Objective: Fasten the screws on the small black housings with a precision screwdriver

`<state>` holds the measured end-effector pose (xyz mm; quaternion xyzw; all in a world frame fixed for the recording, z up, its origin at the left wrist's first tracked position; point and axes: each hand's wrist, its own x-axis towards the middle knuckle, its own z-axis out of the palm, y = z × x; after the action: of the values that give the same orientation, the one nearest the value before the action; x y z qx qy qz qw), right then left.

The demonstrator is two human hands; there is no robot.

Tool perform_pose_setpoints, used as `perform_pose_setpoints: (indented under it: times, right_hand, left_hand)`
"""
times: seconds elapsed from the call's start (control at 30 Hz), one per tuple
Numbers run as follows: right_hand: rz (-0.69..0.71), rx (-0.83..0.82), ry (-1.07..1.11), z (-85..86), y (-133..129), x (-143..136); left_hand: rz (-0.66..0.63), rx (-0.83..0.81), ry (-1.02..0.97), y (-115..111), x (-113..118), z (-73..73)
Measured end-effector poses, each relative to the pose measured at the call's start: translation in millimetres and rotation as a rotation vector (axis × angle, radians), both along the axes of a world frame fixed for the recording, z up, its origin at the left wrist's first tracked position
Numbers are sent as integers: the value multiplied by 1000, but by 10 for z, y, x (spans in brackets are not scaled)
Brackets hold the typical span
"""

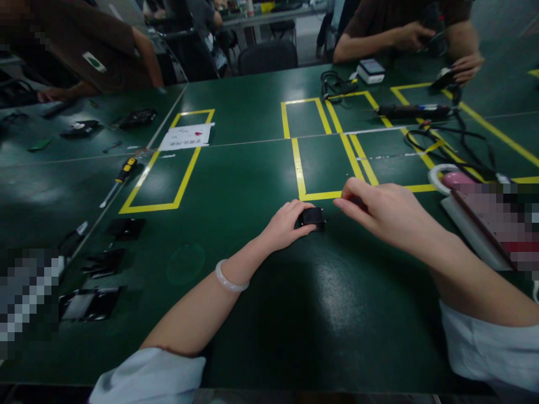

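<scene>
On the green table, a small black part was gripped by the fingers of the left hand, while a thin tool was pinched against it by the right hand, just below 1 yellow-taped box.

Assembly workshop, green work mat with yellow tape outlines, screwdriver, cables

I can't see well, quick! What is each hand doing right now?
Left hand: fingers curled, holding the small black part on the table.
Right hand: pinched shut on a thin tool, tip at the part.
</scene>
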<state>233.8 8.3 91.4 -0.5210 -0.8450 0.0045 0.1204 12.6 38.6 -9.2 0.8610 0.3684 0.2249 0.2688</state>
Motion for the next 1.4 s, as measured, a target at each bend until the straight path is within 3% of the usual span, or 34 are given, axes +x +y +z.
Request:
perform_pose_setpoints:
  times: [1.4]
  right_hand:
    - [82, -105, 107, 28, 5, 30]
  left_hand:
    - [-5, -2, 4, 1, -7, 12]
